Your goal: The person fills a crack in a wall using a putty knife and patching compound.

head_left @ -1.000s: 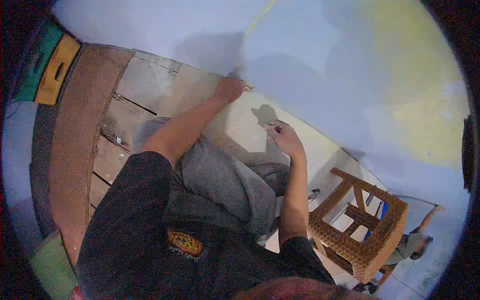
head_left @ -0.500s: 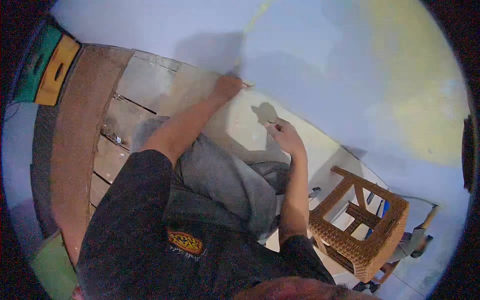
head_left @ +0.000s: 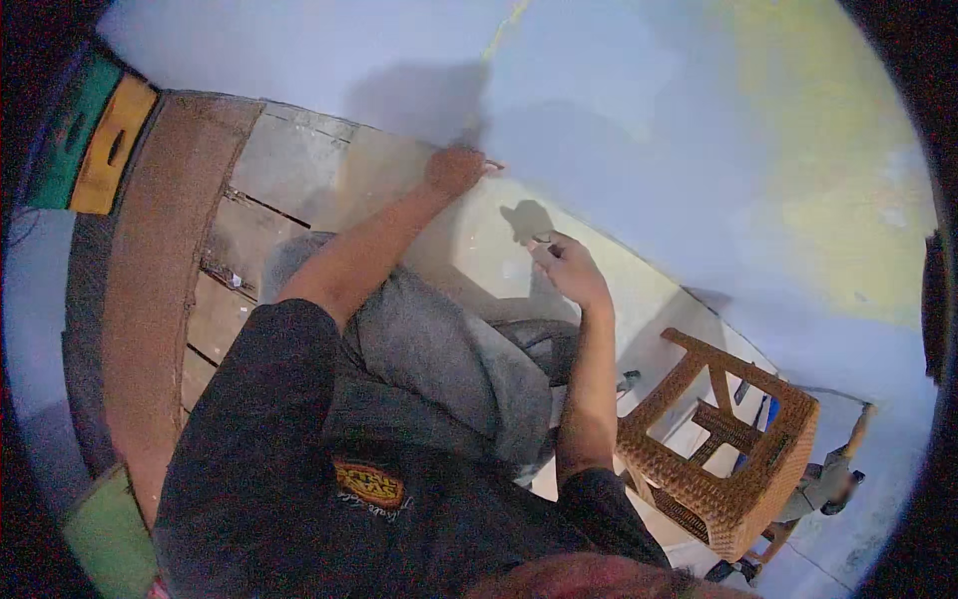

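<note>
My left hand (head_left: 454,168) reaches forward to where the beige floor tile (head_left: 479,240) meets the pale blue wall (head_left: 639,120). Its fingers are curled, and a thin pale tip sticks out to its right; I cannot tell whether that is a held thing or a finger. My right hand (head_left: 571,270) is raised over the tile, a little nearer to me, and pinches a small dark object (head_left: 542,240) at its fingertips. The hand's shadow falls on the tile just beyond it. My grey trouser leg (head_left: 429,349) lies between both arms.
A brown wicker stool (head_left: 728,449) stands at the lower right, with small tools on the floor around it. A brown mat (head_left: 150,260) runs along the left, beside worn tiles (head_left: 269,190). Green and yellow crates (head_left: 95,140) sit at the far left.
Both hands stay almost where they were. My left hand has edged slightly up along the wall's foot.
</note>
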